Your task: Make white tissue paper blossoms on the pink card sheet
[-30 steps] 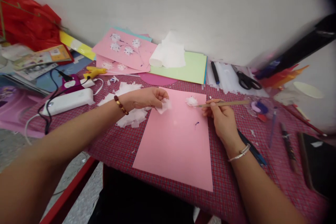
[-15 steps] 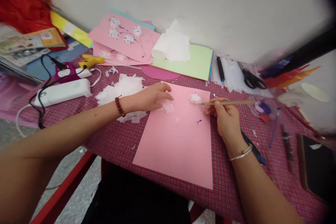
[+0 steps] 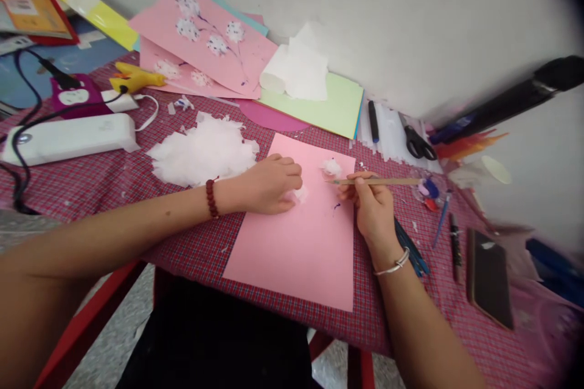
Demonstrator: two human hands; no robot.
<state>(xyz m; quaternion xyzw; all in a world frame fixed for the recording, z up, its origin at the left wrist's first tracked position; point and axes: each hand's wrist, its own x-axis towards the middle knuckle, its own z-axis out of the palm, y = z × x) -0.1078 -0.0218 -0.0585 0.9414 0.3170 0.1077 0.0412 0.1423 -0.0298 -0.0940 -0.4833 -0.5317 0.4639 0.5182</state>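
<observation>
On pink sheet [image 3: 296, 249]: 1 tissue tuft [image 3: 331, 166] at far edge, brush [image 3: 387, 182] tip touching it, right hand [image 3: 371, 206] gripping brush. Left hand [image 3: 269, 185], fingers flat, presses 2nd scrap [image 3: 300, 193]. Near half bare.

Tissue scrap [image 3: 300, 194] mostly hidden under left hand [image 3: 269, 185]; booklet [image 3: 31, 12] cut off at 10 o'clock; blue item [image 3: 554, 267] at 4 o'clock blurred

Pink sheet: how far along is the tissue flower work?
Done: one tissue tuft sits high on the pink sheet. In hand: left hand presses a second tuft down; right hand holds a stick by the first. Left: the sheet is mostly bare.
</observation>
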